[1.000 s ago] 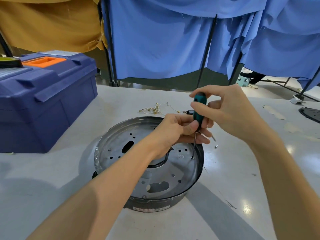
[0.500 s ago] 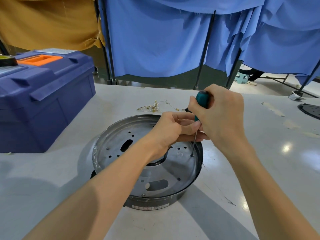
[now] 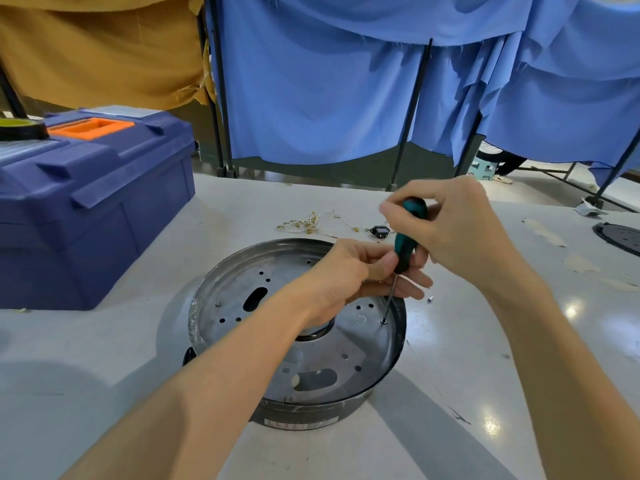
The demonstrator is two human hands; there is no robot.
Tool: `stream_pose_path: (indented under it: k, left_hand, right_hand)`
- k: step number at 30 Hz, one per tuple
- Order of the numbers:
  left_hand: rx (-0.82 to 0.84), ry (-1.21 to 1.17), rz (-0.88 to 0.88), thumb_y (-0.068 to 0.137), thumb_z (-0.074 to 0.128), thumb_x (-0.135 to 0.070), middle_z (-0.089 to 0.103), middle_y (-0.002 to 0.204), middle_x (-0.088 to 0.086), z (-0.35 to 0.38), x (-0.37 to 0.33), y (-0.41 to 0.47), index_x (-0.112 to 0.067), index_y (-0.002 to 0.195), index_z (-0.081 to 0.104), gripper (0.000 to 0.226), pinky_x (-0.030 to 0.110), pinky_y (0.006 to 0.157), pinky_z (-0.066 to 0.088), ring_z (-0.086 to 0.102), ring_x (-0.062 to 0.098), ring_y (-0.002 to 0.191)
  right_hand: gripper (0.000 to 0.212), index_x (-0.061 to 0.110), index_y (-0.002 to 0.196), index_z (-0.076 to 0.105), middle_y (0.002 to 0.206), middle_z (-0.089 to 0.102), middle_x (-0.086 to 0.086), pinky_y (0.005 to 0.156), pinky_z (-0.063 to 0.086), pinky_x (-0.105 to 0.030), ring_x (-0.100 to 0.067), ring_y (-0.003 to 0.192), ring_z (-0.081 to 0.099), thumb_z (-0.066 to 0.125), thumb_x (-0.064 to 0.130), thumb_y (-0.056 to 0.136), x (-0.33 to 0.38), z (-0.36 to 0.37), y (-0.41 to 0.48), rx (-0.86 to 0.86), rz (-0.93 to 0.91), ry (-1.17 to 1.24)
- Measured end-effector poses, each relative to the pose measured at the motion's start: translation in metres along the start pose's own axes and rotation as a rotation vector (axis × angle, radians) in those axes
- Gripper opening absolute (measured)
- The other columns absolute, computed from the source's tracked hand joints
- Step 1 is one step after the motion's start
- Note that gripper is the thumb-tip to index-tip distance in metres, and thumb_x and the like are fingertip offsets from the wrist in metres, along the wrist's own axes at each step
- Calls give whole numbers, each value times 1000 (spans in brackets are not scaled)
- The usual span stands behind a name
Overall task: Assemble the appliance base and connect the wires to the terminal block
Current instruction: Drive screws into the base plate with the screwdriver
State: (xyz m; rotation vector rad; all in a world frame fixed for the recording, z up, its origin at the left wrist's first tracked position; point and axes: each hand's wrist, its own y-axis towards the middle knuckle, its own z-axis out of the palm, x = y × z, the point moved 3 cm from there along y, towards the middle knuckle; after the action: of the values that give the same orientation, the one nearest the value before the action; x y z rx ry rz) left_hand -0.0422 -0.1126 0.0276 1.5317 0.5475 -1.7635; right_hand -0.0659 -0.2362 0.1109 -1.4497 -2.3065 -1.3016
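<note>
1. Blue curtains [image 3: 311, 81] hang behind a pale desk [image 3: 104, 358]. A blue toolbox [image 3: 97, 209] stands on the left side of the desk.
2. The round metal base [image 3: 367, 348] lies at the centre of the desk, with its perforated plate facing up.
3. The right hand [image 3: 450, 226] curls its fingers round the top of the green screwdriver [image 3: 407, 237] handle.
4. The left hand [image 3: 349, 275] pinches the lower end of the handle between thumb and fingers, with its wrist above the base.
5. The screwdriver stands nearly upright, with its tip seated on a screw [image 3: 383, 321] near the right rim of the base.
6. A bundle of wires [image 3: 308, 223] and a small black socket [image 3: 380, 232] lie on the desk just beyond the base.
</note>
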Motion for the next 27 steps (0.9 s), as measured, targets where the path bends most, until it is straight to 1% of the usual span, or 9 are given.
stream_pose_path:
  k: [3,6,8,13,18,22,24,25,27]
  left_hand:
    - [-18,-30,4,98,51,-8,73,104,19,-1,1,0,-1,106,69,21,32,87,57,71,32,98]
    - [-83,-92,16,81,66,-9,73,102,21,-6,-1,1,1,107,69,28,37,85,59,72,36,94]
    - [-103,-101,26,74,70,-9,74,98,20,-7,-1,1,1,103,70,32,36,80,60,73,36,90]
    - [-106,-61,44,72,73,-9,75,92,14,-9,-2,1,-4,97,74,25,30,76,58,74,28,84]
    - [-143,-1,55,88,62,5,76,80,6,-7,-2,2,-4,99,72,17,25,72,58,73,20,75]
    - [-99,25,15,96,56,-4,75,90,10,2,-1,6,-2,104,71,17,26,79,57,73,23,81]
    - [-85,13,10,97,53,-6,75,93,12,1,-1,6,0,105,69,19,27,80,57,72,23,81]
    - [-82,4,11,98,53,-6,74,95,13,0,-1,6,2,107,69,20,27,81,57,72,24,82]
    - [-80,-9,14,98,51,-6,74,98,15,-1,0,6,2,109,68,21,27,81,57,72,25,85]
  right_hand:
    - [25,3,71,67,55,58,-8,50,44,-22,-17,48,53,67,18,90,0,5,0,-56,-44,-81]
    - [35,-5,63,58,51,50,-17,53,41,-35,-33,50,46,63,15,91,3,10,-5,-184,-105,-177]
    - [39,-5,62,55,49,47,-16,53,41,-40,-34,49,44,59,20,93,7,14,-8,-231,-117,-241]
    - [45,7,63,48,50,36,-2,54,31,-33,-26,52,38,55,37,96,17,31,-4,-275,2,-474]
    - [52,14,56,34,49,26,4,49,15,-29,-22,49,30,47,40,98,15,36,-3,-402,227,-557]
    - [60,12,53,41,49,38,-1,54,29,-32,-25,55,40,47,56,94,-1,17,-2,-259,255,-477]
    - [55,14,61,59,53,54,0,53,41,-33,-21,54,51,52,62,87,-5,3,-3,-92,177,-296]
    - [45,20,75,69,62,62,6,59,48,-31,-13,59,58,54,62,84,-6,-3,-4,-26,143,-237]
    - [27,28,107,71,90,71,17,83,55,-24,-3,87,66,61,45,89,-10,-10,-3,55,79,-58]
